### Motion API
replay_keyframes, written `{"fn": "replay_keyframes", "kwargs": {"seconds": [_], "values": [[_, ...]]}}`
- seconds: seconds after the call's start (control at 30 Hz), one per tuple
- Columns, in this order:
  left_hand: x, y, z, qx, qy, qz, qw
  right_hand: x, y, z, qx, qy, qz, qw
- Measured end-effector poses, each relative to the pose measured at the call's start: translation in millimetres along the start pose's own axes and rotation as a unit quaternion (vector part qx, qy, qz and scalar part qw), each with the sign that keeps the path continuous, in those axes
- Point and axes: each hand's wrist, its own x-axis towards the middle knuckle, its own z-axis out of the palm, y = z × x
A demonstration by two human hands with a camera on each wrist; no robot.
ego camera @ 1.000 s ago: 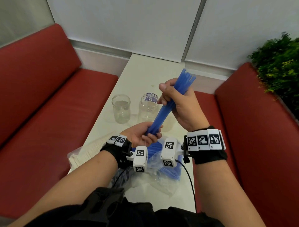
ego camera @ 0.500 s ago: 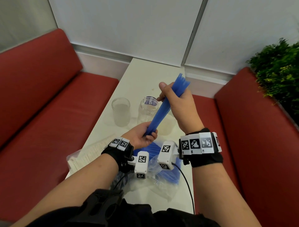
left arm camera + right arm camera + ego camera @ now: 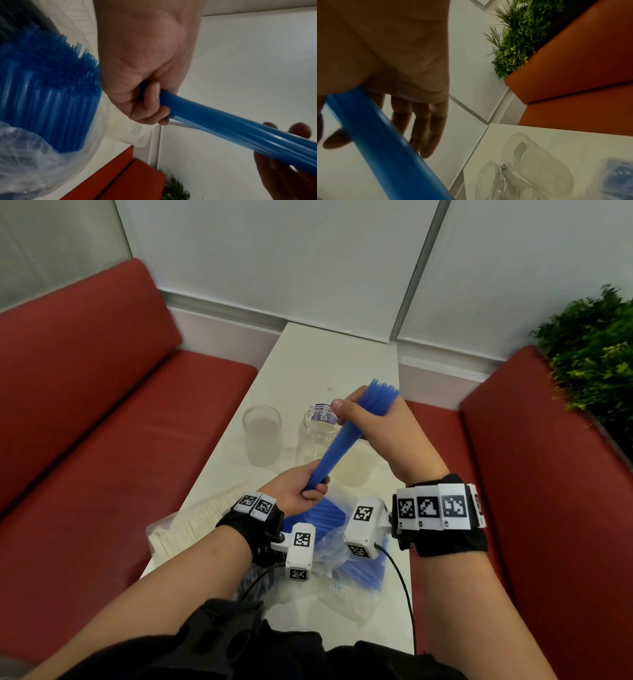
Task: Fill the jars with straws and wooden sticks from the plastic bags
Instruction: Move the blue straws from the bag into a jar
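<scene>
A bundle of blue straws [image 3: 342, 440] slants up over the white table [image 3: 325, 361]. My left hand [image 3: 317, 486] grips its lower end, fingers curled tight round it [image 3: 154, 105]. My right hand [image 3: 356, 419] holds the upper part between thumb and fingers, and the straw tips fan out above it. In the right wrist view the bundle [image 3: 388, 148] crosses my palm. Behind the hands stand a frosted jar [image 3: 262, 436] and a clear jar [image 3: 317, 433], both with nothing in them. A third pale jar [image 3: 352, 474] is partly hidden by my right wrist.
An open plastic bag of blue straws [image 3: 329, 529] lies under my wrists, also in the left wrist view [image 3: 42, 101]. A bag of wooden sticks [image 3: 191, 525] lies at the table's near left corner. Red benches [image 3: 85, 422] flank the table. A green plant [image 3: 596, 357] is at the right.
My right hand has slid up the bundle, so less of the straws sticks out above it. The left hand still grips the lower end. The head has tilted slightly.
</scene>
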Motion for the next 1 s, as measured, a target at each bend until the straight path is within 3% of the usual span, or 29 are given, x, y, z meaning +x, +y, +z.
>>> {"fn": "replay_keyframes", "kwargs": {"seconds": [0.13, 0.23, 0.33, 0.43, 0.5, 0.6, 0.67, 0.73, 0.87, 0.93, 1.0], "values": [[9.5, -1.3, -13.5, 0.026, 0.026, 0.030, 0.999, 3.8, 5.8, -15.0, -0.064, -0.086, 0.089, 0.990], [14.8, -9.4, -23.6, 0.043, 0.063, 0.028, 0.997, 6.8, 14.5, -13.4, -0.041, -0.124, 0.155, 0.979], [16.7, -3.9, -21.5, 0.060, 0.107, 0.073, 0.990, 17.2, 14.7, -23.5, -0.025, -0.094, 0.146, 0.984], [16.4, 13.5, -12.2, 0.188, 0.131, 0.159, 0.960, 40.2, 7.0, -47.9, -0.013, 0.003, 0.099, 0.995], [16.2, 21.9, -6.5, 0.344, 0.151, 0.227, 0.899, 58.1, 9.2, -61.0, -0.031, 0.101, 0.073, 0.992], [14.8, 24.0, -2.5, 0.607, 0.113, 0.274, 0.738, 80.0, 35.5, -58.4, -0.083, 0.177, 0.093, 0.976], [15.4, 17.6, 0.2, 0.739, 0.035, 0.241, 0.628, 88.1, 62.9, -47.0, -0.111, 0.199, 0.140, 0.964], [17.6, 7.9, 1.6, 0.817, -0.019, 0.192, 0.543, 91.2, 88.7, -32.5, -0.133, 0.208, 0.180, 0.952], [28.2, -13.7, -1.7, 0.925, -0.037, 0.128, 0.355, 88.6, 128.6, -6.5, -0.158, 0.177, 0.226, 0.945], [32.0, -18.5, -3.3, 0.942, -0.028, 0.141, 0.304, 86.4, 139.6, 0.1, -0.153, 0.174, 0.236, 0.944], [33.8, -18.2, -3.9, 0.941, -0.021, 0.162, 0.295, 85.1, 143.0, 3.1, -0.120, 0.185, 0.240, 0.945]]}}
